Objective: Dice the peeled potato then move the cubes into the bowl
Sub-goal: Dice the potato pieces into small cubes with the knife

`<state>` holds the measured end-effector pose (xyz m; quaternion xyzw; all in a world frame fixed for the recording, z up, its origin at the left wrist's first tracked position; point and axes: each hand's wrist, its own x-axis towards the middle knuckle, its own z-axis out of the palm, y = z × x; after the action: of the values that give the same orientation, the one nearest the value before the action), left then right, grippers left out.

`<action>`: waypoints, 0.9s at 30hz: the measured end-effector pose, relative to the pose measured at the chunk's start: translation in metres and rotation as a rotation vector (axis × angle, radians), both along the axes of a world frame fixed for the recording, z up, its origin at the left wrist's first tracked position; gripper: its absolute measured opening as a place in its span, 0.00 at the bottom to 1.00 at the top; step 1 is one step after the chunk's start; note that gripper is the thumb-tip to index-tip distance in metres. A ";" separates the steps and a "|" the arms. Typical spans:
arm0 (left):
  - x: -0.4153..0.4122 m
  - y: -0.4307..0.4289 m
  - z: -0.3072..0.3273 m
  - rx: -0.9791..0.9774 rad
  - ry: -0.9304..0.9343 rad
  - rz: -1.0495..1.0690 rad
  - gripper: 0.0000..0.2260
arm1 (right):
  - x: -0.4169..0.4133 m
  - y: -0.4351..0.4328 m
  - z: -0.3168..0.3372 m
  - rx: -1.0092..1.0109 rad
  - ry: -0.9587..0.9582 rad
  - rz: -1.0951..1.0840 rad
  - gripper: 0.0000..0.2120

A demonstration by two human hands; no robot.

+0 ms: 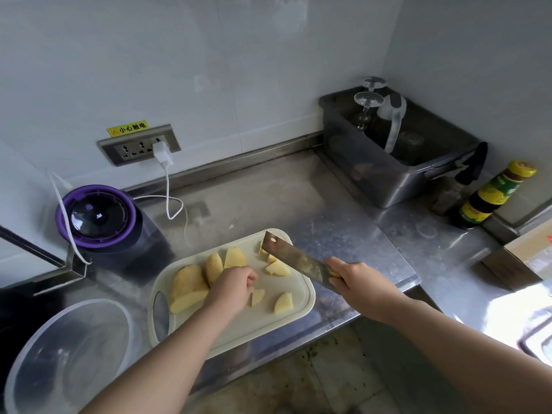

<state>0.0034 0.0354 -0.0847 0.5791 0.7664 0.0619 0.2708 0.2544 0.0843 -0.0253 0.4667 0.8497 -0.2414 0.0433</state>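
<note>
Head view is showing a pale cutting board (pixel 268 316) lying on the steel worktop (pixel 298 201), with the peeled potato already cut into pieces on it. Three large slices (pixel 188 286) are leaning together at the board's ten o'clock side, and smaller chunks (pixel 277 268) are lying scattered from two to five o'clock, apart from one another. The left hand (pixel 234 286) is resting at the board's centre, touching the slices, its fingers (pixel 252 279) curling downward; whether they are grasping a piece underneath cannot be told. The right hand (pixel 355 283) is coming in from three o'clock with its fingers clenching the handle of a cleaver (pixel 295 259), whose blade is slanting across the board's one o'clock corner, just beside a small chunk. A clear bowl (pixel 44 339) is sitting on the worktop at eight o'clock of the board, holding no potato. At eleven o'clock a purple-rimmed appliance (pixel 95 216) is standing, and a white charger (pixel 161 152) is sitting plugged into the wall socket (pixel 139 144) behind it. At one o'clock, well apart, a grey tub (pixel 388 174) is holding upturned glasses (pixel 369 100), and a yellow-labelled bottle (pixel 493 195) is standing at two o'clock.
</note>
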 end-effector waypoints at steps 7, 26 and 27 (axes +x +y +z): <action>0.010 -0.005 -0.009 -0.093 0.120 -0.156 0.18 | -0.004 0.000 -0.001 -0.004 -0.011 0.012 0.12; 0.039 -0.003 0.005 -0.178 -0.660 0.514 0.05 | 0.004 -0.002 0.002 -0.014 0.016 -0.028 0.09; 0.039 -0.003 0.006 -0.181 -0.669 0.516 0.05 | 0.003 -0.001 0.001 -0.015 0.015 -0.028 0.09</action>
<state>0.0428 0.0322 -0.0782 0.2904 0.7584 0.2443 0.5299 0.2577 0.0829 -0.0238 0.4762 0.8417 -0.2518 0.0370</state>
